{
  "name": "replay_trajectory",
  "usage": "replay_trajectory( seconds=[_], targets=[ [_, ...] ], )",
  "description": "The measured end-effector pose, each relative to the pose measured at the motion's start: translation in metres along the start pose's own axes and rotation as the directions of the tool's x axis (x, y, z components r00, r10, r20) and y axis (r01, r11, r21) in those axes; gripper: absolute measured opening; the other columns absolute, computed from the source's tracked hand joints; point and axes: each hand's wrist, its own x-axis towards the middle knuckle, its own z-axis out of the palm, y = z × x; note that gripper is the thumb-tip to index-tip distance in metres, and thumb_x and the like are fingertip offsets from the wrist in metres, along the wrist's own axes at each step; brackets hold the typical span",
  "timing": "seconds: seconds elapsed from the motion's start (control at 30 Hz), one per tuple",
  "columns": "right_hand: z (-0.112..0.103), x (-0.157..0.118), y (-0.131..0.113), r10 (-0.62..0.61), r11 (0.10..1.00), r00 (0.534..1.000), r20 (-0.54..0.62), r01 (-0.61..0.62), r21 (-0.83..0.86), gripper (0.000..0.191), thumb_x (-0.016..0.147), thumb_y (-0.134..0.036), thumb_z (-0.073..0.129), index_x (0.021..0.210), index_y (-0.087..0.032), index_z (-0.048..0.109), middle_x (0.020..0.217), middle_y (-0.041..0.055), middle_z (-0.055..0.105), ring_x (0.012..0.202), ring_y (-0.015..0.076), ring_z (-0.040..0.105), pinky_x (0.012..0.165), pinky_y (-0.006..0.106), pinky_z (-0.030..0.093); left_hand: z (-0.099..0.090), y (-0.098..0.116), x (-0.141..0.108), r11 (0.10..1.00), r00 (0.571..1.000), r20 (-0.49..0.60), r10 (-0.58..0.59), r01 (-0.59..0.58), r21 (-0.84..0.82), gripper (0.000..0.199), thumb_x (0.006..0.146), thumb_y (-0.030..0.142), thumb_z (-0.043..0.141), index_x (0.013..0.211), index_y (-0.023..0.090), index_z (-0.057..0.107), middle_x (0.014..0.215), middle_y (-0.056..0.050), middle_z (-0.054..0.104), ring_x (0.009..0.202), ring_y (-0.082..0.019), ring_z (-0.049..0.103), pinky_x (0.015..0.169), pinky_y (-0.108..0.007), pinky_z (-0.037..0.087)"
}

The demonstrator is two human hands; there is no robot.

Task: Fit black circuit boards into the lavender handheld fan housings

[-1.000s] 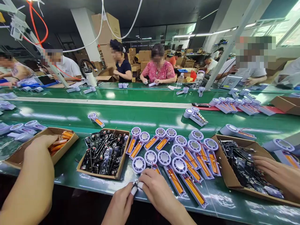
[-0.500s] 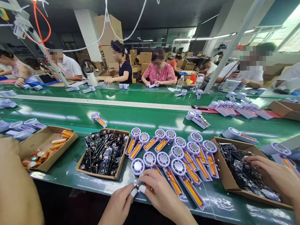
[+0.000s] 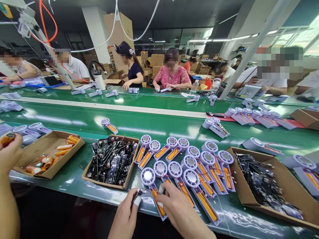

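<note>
My left hand (image 3: 126, 210) is closed, pinching a small dark circuit board (image 3: 138, 196) at the bench's near edge. Beside it, my right hand (image 3: 180, 209) has its fingers curled over the edge of a lilac fan housing (image 3: 148, 176) with an orange battery (image 3: 155, 192) in its handle. Thumb and forefinger touch that handle; the other fingertips are hidden. White covers show on the fingers of both hands. Several similar housings (image 3: 190, 178), with orange batteries and thin wires, lie just beyond my right hand.
A carton of circuit boards (image 3: 129, 179) stands ahead left, another carton (image 3: 249, 202) at right. At far left, another person's hand (image 3: 10, 156) holds an orange battery above a battery carton (image 3: 50, 171). Beyond runs a green conveyor (image 3: 139, 121), with several people seated across it.
My hands have moved apart; the board stays in my left hand while my right is at the housing. Another person's hand left the right carton; the one at left now lifts a battery.
</note>
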Motion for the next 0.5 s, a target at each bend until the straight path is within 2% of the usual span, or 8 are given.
replay_trajectory(
  seconds=[0.07, 0.17, 0.27, 0.33, 0.4, 0.5],
  targets=[
    [-0.001, 0.007, -0.001, 0.021, 0.978, 0.999, -0.028, -0.015, 0.207, 0.027, 0.087, -0.006, 0.048, 0.092, -0.025, 0.067, 0.104, 0.0054, 0.062, 0.092, 0.0189, 0.063, 0.080, 0.030, 0.051, 0.002, 0.005, -0.002, 0.998, 1.000, 0.002, -0.009, 0.009, -0.069, 0.043, 0.092, 0.044, 0.041, 0.127, 0.022, 0.052, 0.093, -0.007, 0.073, 0.066, -0.021, 0.064, 0.070, -0.033, 0.053],
    [0.005, 0.018, -0.004, 0.135, 0.874, 0.988, -0.081, -0.080, 0.479, 0.023, 0.087, -0.010, 0.052, 0.088, -0.024, 0.070, 0.096, 0.0039, 0.068, 0.088, 0.0180, 0.064, 0.080, 0.029, 0.051, 0.002, 0.016, -0.006, 0.996, 0.999, 0.026, 0.034, -0.032, -0.086, 0.036, 0.093, 0.037, 0.038, 0.125, 0.024, 0.051, 0.077, -0.001, 0.068, 0.057, -0.018, 0.058, 0.066, -0.029, 0.049],
    [0.020, 0.025, -0.007, 0.290, 0.753, 0.955, -0.061, -0.188, 0.631, 0.017, 0.084, -0.017, 0.056, 0.091, -0.021, 0.071, 0.083, 0.0038, 0.069, 0.076, 0.0188, 0.064, 0.068, 0.028, 0.051, 0.000, 0.027, -0.006, 0.995, 0.989, 0.111, 0.099, -0.100, -0.002, 0.027, 0.092, 0.027, 0.037, 0.110, 0.025, 0.058, 0.061, 0.003, 0.059, 0.055, -0.017, 0.056, 0.064, -0.027, 0.046],
    [0.030, 0.027, -0.009, 0.362, 0.690, 0.931, -0.046, -0.235, 0.685, 0.017, 0.082, -0.021, 0.059, 0.095, -0.018, 0.070, 0.079, 0.0033, 0.067, 0.071, 0.0184, 0.062, 0.064, 0.028, 0.051, -0.002, 0.033, -0.005, 0.995, 0.987, 0.131, 0.095, -0.098, 0.011, 0.025, 0.092, 0.025, 0.036, 0.102, 0.024, 0.060, 0.062, 0.003, 0.059, 0.054, -0.016, 0.055, 0.061, -0.025, 0.044],
    [0.036, 0.027, -0.010, 0.378, 0.702, 0.922, -0.078, -0.231, 0.674, 0.015, 0.082, -0.022, 0.060, 0.093, -0.018, 0.068, 0.074, 0.0015, 0.065, 0.067, 0.0169, 0.060, 0.062, 0.026, 0.050, -0.004, 0.037, -0.003, 0.997, 0.991, 0.111, 0.072, -0.069, -0.032, 0.024, 0.092, 0.026, 0.037, 0.098, 0.024, 0.060, 0.068, 0.001, 0.063, 0.053, -0.016, 0.055, 0.058, -0.024, 0.044],
    [0.036, 0.025, -0.013, 0.270, 0.819, 0.949, -0.163, -0.137, 0.557, 0.013, 0.084, -0.015, 0.056, 0.088, -0.021, 0.067, 0.076, 0.0003, 0.063, 0.067, 0.0153, 0.058, 0.062, 0.025, 0.047, -0.005, 0.040, -0.003, 0.991, 0.995, 0.091, 0.046, -0.035, -0.128, 0.025, 0.093, 0.030, 0.040, 0.101, 0.023, 0.062, 0.065, 0.002, 0.062, 0.053, -0.016, 0.055, 0.055, -0.024, 0.044]
  ],
)
